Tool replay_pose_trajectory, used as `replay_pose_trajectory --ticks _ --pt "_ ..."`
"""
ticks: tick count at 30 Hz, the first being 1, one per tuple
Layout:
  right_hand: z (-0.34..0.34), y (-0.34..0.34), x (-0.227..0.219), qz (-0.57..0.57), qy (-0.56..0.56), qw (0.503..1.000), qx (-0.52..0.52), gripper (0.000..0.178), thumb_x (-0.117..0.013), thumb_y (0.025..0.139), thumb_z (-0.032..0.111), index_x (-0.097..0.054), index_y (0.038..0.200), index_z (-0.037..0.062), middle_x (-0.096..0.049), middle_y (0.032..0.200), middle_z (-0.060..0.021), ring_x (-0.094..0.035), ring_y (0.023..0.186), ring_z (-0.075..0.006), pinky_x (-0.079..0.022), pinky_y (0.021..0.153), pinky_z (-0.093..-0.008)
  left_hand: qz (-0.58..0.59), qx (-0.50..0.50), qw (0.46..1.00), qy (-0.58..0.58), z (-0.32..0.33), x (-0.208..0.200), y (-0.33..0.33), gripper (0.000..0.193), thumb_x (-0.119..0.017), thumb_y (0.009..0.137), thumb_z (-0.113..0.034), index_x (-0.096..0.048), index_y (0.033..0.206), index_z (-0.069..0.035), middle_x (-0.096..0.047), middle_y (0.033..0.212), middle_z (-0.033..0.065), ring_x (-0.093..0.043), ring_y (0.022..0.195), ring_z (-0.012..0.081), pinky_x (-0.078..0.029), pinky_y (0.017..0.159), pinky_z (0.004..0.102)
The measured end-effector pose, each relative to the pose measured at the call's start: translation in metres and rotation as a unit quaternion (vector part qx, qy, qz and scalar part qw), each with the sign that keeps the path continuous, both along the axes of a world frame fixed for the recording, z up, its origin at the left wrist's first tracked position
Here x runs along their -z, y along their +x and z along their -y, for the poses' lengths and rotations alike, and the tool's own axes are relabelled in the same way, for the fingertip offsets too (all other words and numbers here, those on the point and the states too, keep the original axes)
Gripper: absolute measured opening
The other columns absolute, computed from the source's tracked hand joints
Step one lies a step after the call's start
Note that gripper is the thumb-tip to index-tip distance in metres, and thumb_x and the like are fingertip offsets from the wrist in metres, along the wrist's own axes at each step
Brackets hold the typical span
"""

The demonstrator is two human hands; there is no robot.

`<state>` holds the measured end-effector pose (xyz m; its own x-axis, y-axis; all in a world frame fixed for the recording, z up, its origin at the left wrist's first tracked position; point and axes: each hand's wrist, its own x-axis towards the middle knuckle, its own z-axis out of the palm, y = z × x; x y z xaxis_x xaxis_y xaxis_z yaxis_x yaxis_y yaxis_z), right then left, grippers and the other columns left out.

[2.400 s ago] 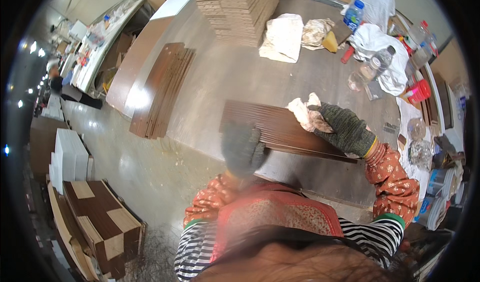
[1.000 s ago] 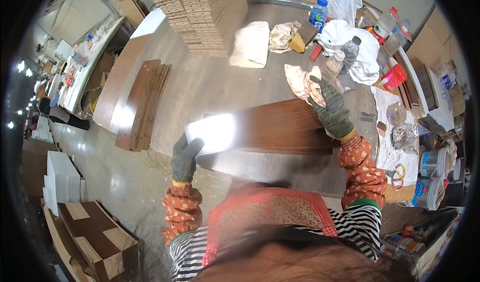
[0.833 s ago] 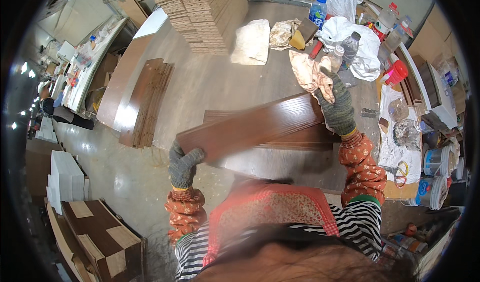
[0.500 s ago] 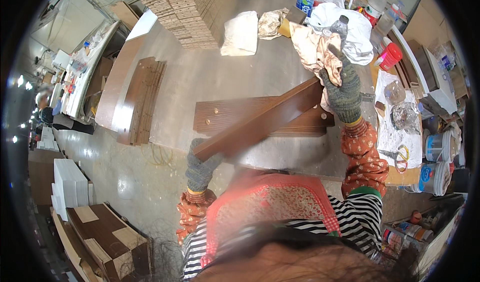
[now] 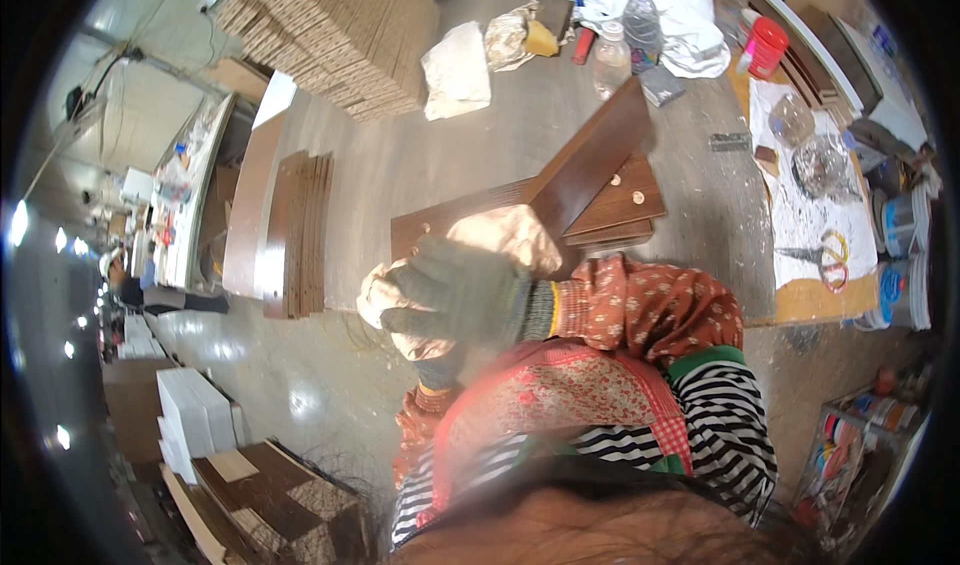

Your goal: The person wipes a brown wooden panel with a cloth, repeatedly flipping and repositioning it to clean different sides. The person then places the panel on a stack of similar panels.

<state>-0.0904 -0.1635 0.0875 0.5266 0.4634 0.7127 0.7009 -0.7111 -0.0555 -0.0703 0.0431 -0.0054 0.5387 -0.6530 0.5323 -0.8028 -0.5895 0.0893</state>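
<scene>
A long brown wooden board (image 5: pixel 590 170) is tilted up, its far end raised toward the bottles and its near end hidden under a crumpled pale cloth (image 5: pixel 505 237). My right hand (image 5: pixel 465 290), in a grey knitted glove and blurred by motion, presses the cloth around that near end. Behind it my left hand (image 5: pixel 438 373) shows only as a bit of dark glove; its fingers are covered, and it bears the board's near end. Below lie more brown boards (image 5: pixel 640 190) with small round pale dots, stacked on the worktable (image 5: pixel 375 175).
Brown strips (image 5: pixel 297 235) are stacked at the table's left. A tall pile of boards (image 5: pixel 330 40) stands at the back. Bottles (image 5: pixel 642 30), a white cloth (image 5: pixel 690 40), a red jar (image 5: pixel 767 47) and scissors (image 5: pixel 830 260) lie to the right.
My right hand has swept the cloth from the board's far end down to its near end, over my left hand. The board has swung so its far end points farther away, with its broad face showing.
</scene>
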Motion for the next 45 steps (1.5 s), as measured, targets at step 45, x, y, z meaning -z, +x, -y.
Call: replay_pose_trajectory --ticks 45 --pt "0.124 0.004 -0.059 -0.075 -0.135 0.988 -0.01 0.04 -0.064 0.088 0.025 -0.063 0.128 0.023 -0.064 0.113 -0.0109 -0.064 0.102 -0.0242 -0.053 0.087 -0.0403 -0.473 0.077 0.845 -0.237 0.038 -0.054 -0.021 0.032 -0.073 0.091 -0.027 -0.073 0.118 -0.01 -0.076 0.105 0.0052 -0.07 0.097 0.0247 -0.054 0.088 0.0371"
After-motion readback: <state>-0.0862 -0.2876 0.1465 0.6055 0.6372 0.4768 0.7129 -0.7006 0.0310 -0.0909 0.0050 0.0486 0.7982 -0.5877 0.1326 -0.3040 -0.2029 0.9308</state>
